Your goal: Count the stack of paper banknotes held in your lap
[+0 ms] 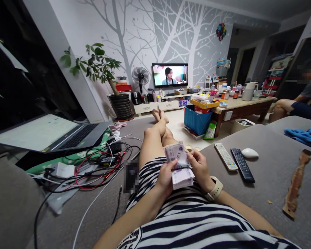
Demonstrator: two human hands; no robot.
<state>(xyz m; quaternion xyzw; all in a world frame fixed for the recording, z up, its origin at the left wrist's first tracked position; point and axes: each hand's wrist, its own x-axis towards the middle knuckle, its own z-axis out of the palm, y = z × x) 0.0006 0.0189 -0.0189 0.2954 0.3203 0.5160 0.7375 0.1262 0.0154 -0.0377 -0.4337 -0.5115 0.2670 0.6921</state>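
Observation:
A bundle of purple-tinted banknotes [180, 154] is held over my lap, fanned so that some notes stand up and others fold down toward me. My left hand [166, 176] is closed around the bundle's left side, thumb pressed on the front. At the upper right edge of the notes, my right hand [199, 169] pinches between thumb and bent fingers. A pale watch [215, 188] sits on the right wrist. Striped cloth [191, 211] lies beneath both forearms. The fingers behind the notes are hidden.
On the sofa at right lie a white remote [225, 157], a black remote [243, 165], a white mouse [250, 153] and a brown strip [297, 185]. Tangled cables [103, 162] and a laptop [67, 133] are at left. Another person [307, 93] sits far right.

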